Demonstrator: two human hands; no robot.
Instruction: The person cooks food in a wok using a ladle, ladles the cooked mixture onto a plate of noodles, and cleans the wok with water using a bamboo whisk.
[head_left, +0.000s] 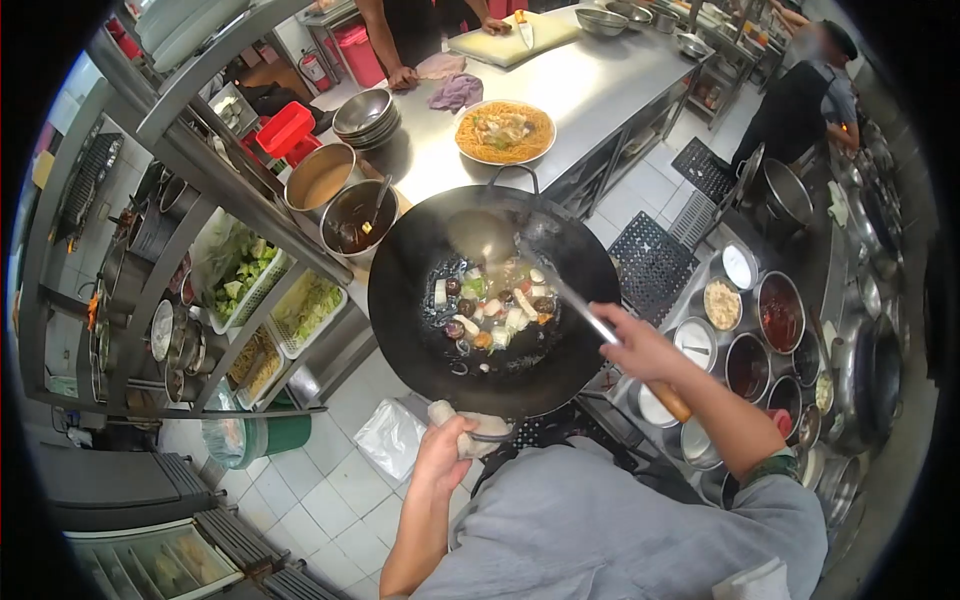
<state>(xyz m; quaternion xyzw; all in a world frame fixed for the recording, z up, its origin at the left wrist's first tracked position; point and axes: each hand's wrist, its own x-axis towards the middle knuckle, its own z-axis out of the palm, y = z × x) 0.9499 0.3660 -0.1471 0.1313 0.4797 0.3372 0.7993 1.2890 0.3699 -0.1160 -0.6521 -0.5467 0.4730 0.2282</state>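
Observation:
A large black wok [420, 345] is in front of me, held over the gap between the steel table and my body. Chopped vegetables and other pieces [495, 310] lie in broth at its bottom. My left hand [442, 452] is closed round a folded cloth [482, 432] at the wok's near handle. My right hand [640, 345] grips the metal shaft of a ladle [575, 300], above its wooden end. The ladle's bowl [480, 235] is over the far side of the wok, blurred by steam.
Beyond the wok, a plate of noodles [506, 132] sits on the steel table [600, 75]. Two sauce pots [322, 180] stand at the left, near stacked bowls [364, 112]. Seasoning containers [745, 365] crowd the right. Vegetable baskets [310, 310] are on the left shelf. Other people [800, 110] stand further off.

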